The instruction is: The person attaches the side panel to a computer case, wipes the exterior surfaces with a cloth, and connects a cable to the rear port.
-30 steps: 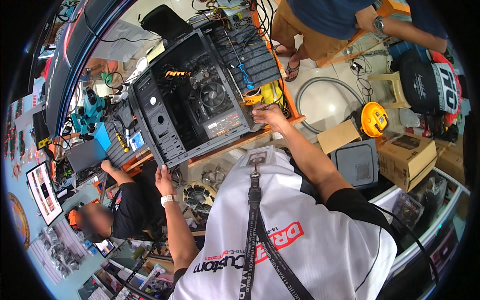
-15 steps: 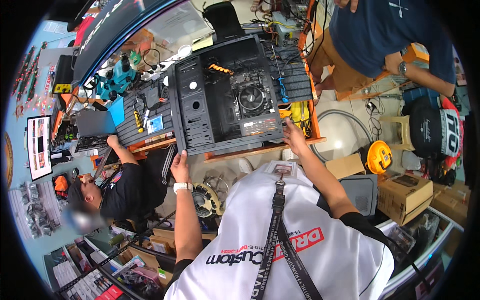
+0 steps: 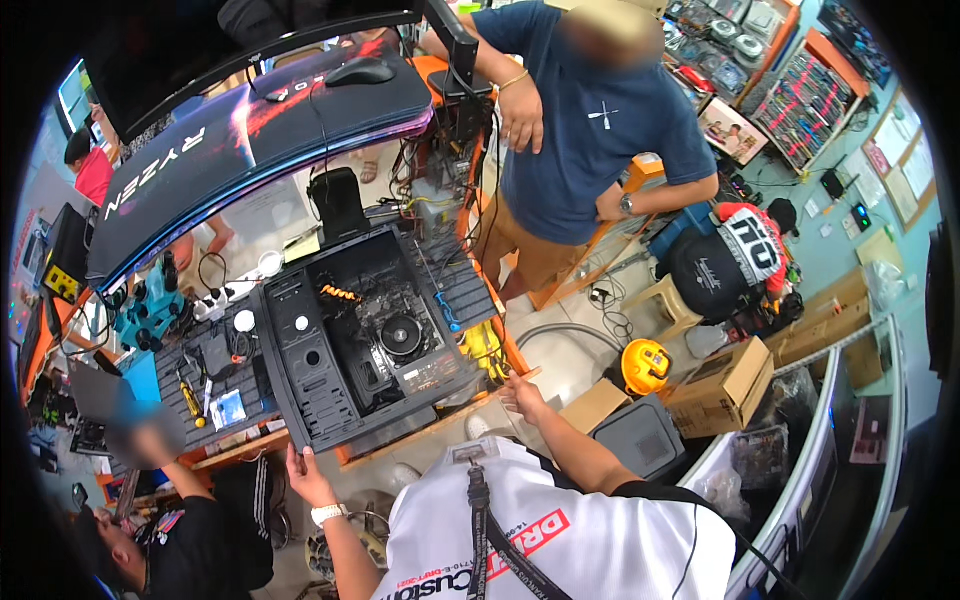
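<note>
Your left hand point(image 3: 305, 478) grips the near corner of the PC case point(image 3: 370, 345), fingers curled over its bottom edge at the front-panel end. Your right hand point(image 3: 520, 392) sits at the near right corner, fingers partly spread; can't tell whether it's actually closed on the edge or only resting on it. The case lies on its side on the workbench point(image 3: 480, 300), open side up, w/ fan and board exposed, and its near end overhangs the bench edge toward you. Advice: get the right hand under the corner before taking any weight, keep both hands level so it doesn't twist, and watch the yellow cables point(image 3: 480, 345) just beside the right edge. Long axis runs near-left to far-right across the bench; the front panel faces left/near, the rear end faces the mouse pad point(image 3: 250, 130) and the bystander in the blue shirt point(image 3: 600, 120) beyond.
</note>
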### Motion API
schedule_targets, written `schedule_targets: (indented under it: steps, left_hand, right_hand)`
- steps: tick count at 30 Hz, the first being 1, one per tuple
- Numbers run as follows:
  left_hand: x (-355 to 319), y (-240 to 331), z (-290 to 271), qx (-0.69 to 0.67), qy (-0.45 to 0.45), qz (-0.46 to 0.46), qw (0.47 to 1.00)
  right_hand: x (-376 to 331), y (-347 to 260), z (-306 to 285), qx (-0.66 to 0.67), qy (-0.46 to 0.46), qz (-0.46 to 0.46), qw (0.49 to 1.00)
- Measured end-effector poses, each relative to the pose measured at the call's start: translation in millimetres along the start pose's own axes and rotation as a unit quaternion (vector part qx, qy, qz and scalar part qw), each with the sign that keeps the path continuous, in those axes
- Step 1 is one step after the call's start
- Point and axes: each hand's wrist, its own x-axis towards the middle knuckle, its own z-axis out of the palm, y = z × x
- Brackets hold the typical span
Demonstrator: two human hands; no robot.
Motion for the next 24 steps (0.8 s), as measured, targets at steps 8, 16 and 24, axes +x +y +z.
schedule_targets:
  steps: [8,16,24]
  left_hand:
    - [3,6,-8,-0.011,-0.033,0.002,0.999]
    - [3,15,-8,0.010,-0.034,-0.007,0.999]
    - [4,19,-5,0.028,-0.030,-0.010,0.999]
  right_hand:
    - [-27,21,17,-0.049,0.027,0.001,0.998]
    - [-32,36,40,-0.073,0.031,0.026,0.997]
    - [-7,41,46,-0.156,0.096,-0.131,0.974]
